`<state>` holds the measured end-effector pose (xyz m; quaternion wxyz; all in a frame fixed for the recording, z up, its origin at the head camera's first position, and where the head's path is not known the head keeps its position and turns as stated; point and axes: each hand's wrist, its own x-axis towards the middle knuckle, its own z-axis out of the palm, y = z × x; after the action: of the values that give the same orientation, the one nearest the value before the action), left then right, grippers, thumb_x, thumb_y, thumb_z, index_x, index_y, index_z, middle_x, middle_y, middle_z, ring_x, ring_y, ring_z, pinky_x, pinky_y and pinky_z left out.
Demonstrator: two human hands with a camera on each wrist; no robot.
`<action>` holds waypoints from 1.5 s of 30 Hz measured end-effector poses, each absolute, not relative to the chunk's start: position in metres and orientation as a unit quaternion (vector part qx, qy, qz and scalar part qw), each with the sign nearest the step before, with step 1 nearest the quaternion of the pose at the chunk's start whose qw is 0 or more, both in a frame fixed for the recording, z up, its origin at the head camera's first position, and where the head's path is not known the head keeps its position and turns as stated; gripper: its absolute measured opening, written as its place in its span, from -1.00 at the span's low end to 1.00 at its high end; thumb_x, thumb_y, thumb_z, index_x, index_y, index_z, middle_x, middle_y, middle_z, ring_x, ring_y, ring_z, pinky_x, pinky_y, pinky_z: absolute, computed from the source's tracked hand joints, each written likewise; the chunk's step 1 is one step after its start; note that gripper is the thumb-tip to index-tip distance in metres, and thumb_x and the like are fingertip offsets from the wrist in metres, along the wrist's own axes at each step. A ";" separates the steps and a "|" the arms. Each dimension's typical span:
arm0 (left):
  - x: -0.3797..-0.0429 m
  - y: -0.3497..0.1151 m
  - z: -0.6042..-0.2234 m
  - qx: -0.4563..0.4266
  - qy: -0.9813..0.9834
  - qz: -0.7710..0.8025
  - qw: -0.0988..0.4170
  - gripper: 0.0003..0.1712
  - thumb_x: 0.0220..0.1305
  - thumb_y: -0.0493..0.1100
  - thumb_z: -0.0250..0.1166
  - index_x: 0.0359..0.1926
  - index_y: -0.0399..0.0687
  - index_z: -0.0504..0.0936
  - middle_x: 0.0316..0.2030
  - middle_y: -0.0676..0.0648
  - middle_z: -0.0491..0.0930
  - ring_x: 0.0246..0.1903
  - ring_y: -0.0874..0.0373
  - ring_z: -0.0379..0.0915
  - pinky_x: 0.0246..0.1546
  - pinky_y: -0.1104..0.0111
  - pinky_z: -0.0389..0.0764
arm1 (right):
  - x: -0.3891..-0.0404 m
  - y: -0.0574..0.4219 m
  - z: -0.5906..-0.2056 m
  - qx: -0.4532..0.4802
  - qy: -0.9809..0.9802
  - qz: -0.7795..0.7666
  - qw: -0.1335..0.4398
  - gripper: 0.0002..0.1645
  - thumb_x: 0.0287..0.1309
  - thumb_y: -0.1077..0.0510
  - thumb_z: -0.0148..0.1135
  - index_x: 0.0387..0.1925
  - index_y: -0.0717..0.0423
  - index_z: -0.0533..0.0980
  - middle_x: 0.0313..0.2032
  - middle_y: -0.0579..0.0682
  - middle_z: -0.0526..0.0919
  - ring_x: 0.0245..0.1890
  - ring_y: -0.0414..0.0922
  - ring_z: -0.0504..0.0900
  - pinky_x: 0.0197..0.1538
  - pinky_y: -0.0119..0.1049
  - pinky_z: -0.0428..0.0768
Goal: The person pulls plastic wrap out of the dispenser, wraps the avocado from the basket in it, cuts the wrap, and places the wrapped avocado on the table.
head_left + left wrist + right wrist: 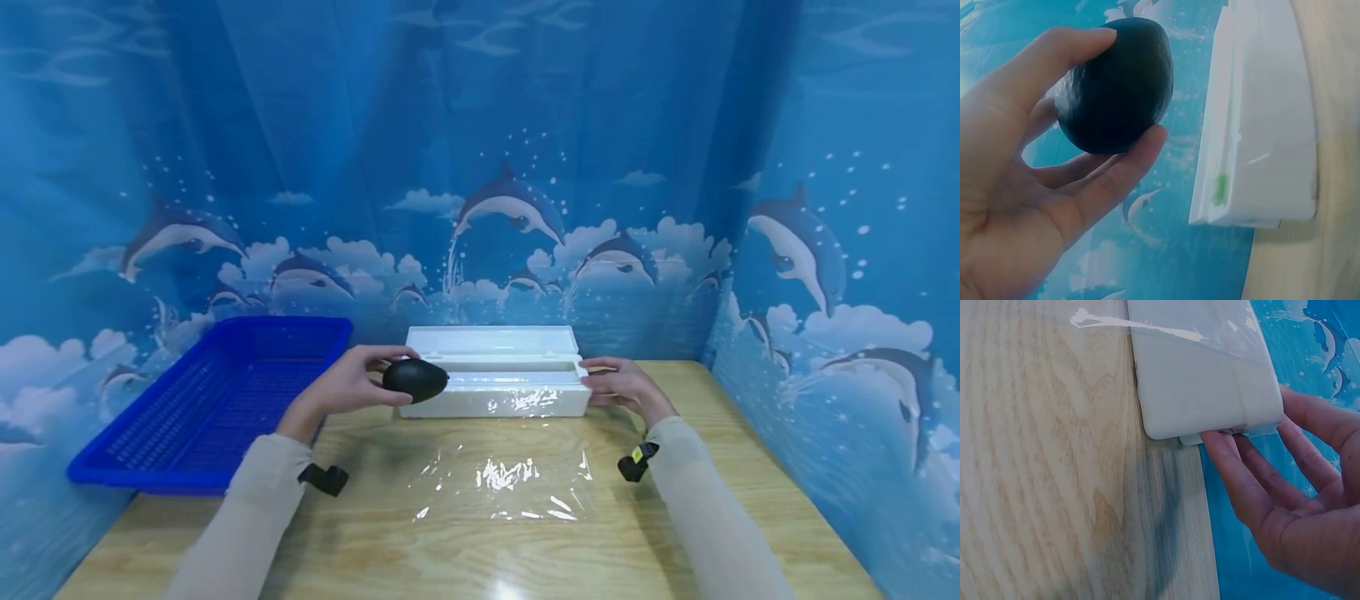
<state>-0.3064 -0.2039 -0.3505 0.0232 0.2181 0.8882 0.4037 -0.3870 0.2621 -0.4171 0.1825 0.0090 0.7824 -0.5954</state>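
My left hand (347,382) holds a dark, rough-skinned avocado (415,380) between thumb and fingers. In the left wrist view the avocado (1119,87) is up off the table, beside the left end of a white cling film dispenser box (1272,125). The box (427,406) lies lengthwise with its lid raised at the back. My right hand (626,385) rests its fingertips on the box's right end; the right wrist view shows those fingers (1229,469) nearly straight against it. Clear cling film (506,475) runs over the box's front and lies across the wooden table.
A blue plastic basket (150,400) with perforated sides stands at the left of the table. The wooden tabletop (720,467) reaches a blue dolphin-print curtain (420,167) at the back and sides. Each wrist bears a small black camera (324,478).
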 end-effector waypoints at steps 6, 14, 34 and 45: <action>-0.305 -0.191 -0.358 0.239 0.878 0.414 0.032 -0.27 0.10 -0.09 0.60 0.31 0.01 0.59 0.20 -0.27 0.61 0.08 -0.15 0.63 -0.05 0.17 0.71 | -0.388 0.260 -0.419 0.023 0.779 -0.601 0.175 -0.23 0.37 0.16 0.32 0.51 0.18 0.27 0.08 0.08 0.68 -0.17 -0.20 0.76 0.33 0.08 0.60; -0.301 -0.171 -0.370 0.263 0.870 0.416 0.033 -0.27 0.05 -0.11 0.62 0.28 0.02 0.61 0.19 -0.25 0.60 0.02 -0.09 0.61 -0.13 0.25 0.77 | -0.388 0.259 -0.419 0.022 0.774 -0.608 0.174 -0.23 0.37 0.21 0.31 0.51 0.20 0.25 0.00 0.05 0.71 -0.15 -0.15 0.78 0.32 0.09 0.61; -0.296 -0.136 -0.404 0.288 0.866 0.405 0.053 -0.24 -0.03 -0.08 0.65 0.26 0.07 0.64 0.12 -0.16 0.68 0.04 -0.07 0.66 0.06 0.14 0.70 | -0.389 0.258 -0.420 0.019 0.778 -0.605 0.168 -0.24 0.38 0.17 0.31 0.51 0.16 0.27 0.14 0.12 0.63 -0.14 -0.17 0.75 0.33 0.05 0.62; -0.289 -0.123 -0.412 0.305 0.853 0.420 0.063 -0.35 -0.04 -0.09 0.65 0.14 0.25 0.66 0.09 -0.06 0.68 0.03 -0.02 0.61 0.00 0.18 0.74 | -0.384 0.261 -0.422 -0.012 0.786 -0.595 0.165 -0.24 0.42 0.13 0.27 0.52 0.21 0.23 0.42 0.36 0.38 -0.05 -0.15 0.73 0.32 0.03 0.62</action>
<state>-0.2892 -0.1232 -0.4119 0.0632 0.3047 0.8526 0.4198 -0.3841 0.2612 -0.4224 0.1648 -0.0122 0.7862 -0.5954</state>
